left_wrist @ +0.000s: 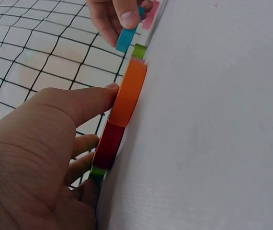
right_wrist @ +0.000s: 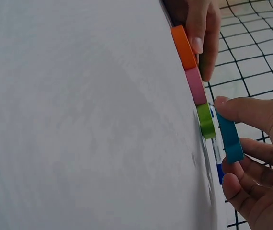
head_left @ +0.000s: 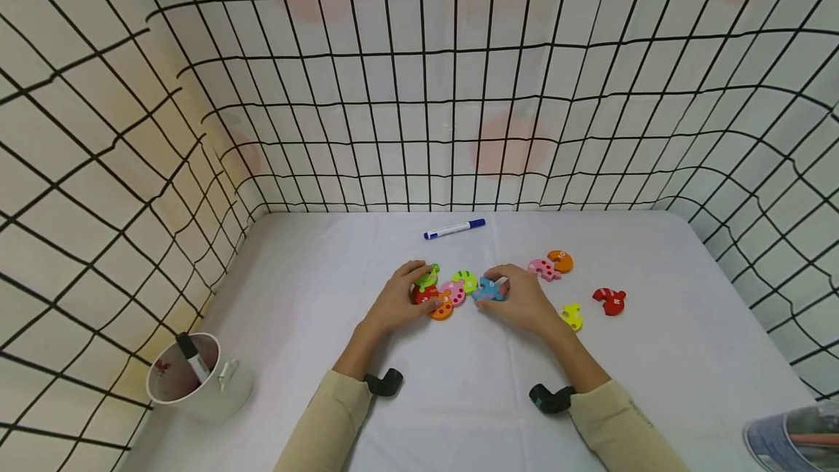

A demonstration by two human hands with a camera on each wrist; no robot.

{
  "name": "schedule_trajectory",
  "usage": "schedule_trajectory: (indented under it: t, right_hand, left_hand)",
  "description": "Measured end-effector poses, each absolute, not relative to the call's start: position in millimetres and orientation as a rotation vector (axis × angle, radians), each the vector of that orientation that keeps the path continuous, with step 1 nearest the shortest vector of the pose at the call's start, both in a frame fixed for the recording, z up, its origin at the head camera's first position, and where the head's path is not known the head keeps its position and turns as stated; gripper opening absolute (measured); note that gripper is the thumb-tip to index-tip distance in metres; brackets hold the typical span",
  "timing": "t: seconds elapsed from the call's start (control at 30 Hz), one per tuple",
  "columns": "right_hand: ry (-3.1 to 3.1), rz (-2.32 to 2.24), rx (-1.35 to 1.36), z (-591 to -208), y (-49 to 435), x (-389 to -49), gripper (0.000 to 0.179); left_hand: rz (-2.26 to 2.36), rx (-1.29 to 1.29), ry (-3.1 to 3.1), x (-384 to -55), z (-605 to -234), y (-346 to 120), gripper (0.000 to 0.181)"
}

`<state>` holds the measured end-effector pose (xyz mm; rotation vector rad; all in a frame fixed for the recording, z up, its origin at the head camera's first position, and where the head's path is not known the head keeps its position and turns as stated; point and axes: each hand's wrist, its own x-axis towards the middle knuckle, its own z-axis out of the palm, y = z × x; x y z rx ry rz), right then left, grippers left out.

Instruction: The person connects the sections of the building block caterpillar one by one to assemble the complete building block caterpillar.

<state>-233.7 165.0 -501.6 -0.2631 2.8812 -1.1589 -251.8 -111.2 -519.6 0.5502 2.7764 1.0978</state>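
Note:
My left hand (head_left: pixel 393 303) spans the left end of a curved row of flat puzzle pieces, thumb at the orange piece (head_left: pixel 443 308), fingers around the red piece (head_left: pixel 424 295) and a green piece (head_left: pixel 429 277). The row continues rightward with a pink spotted piece (head_left: pixel 454 291) and a green striped piece (head_left: pixel 466 280). Between thumb and fingers, my right hand (head_left: pixel 526 300) pinches a blue piece (right_wrist: pixel 229 136) at the row's right end. In the right wrist view the blue piece sits raised just above the green striped one.
Loose pieces lie to the right: pink (head_left: pixel 542 269), orange (head_left: pixel 560 261), yellow (head_left: pixel 572 316) and red (head_left: pixel 611 301). Behind the row is a blue-capped marker (head_left: pixel 454 229). A white pot (head_left: pixel 229 387) with a marker stands front left, a pencil container (head_left: pixel 770 443) front right. Wire mesh (head_left: pixel 419 102) borders the table.

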Motion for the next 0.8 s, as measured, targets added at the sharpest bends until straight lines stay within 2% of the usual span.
schedule_trajectory:
  t: [0.8]
  right_hand:
    - [2.846,-1.071,-0.130,-499.3,148.4,-235.8,0.055]
  left_hand:
    - [1.105,0.586,2.805,-251.7,-521.4,-110.7,0.072]
